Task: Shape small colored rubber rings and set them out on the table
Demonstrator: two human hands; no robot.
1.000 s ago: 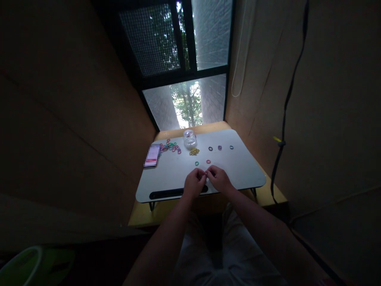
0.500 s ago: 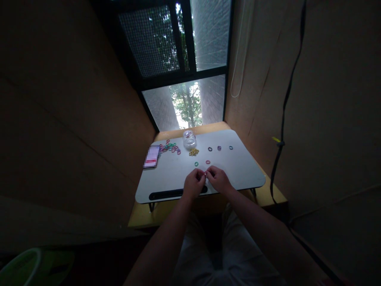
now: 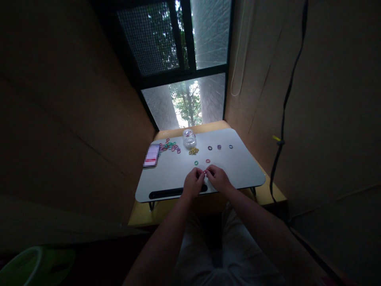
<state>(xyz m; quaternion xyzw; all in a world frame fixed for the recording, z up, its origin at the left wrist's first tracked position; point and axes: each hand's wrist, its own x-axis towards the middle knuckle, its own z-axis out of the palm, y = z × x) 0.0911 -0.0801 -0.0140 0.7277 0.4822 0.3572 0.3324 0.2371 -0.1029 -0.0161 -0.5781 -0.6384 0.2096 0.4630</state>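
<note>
My left hand [image 3: 194,182] and my right hand [image 3: 218,178] meet over the near edge of a white folding lap table [image 3: 166,172]. Both are closed, fingertips pinched together around something tiny and pale that I cannot make out. Just beyond the fingers lie a green ring [image 3: 196,163] and a pink ring [image 3: 208,161]. Farther back are a cluster of yellow rings [image 3: 193,151], a black ring [image 3: 210,148], a purple ring [image 3: 219,147] and a teal ring [image 3: 231,147]. A heap of mixed coloured rings [image 3: 169,146] spreads at the back left.
A clear plastic jar [image 3: 189,139] stands at the back of the table. On the left edge lies a phone [image 3: 151,155] with its screen lit. A black slot strip [image 3: 166,193] runs along the front. A dark cable [image 3: 287,95] hangs at the right; a green tub [image 3: 38,264] sits lower left.
The fingertips have shifted very slightly, still pinched together in the same place. The rings, jar and phone stay where they were on the table.
</note>
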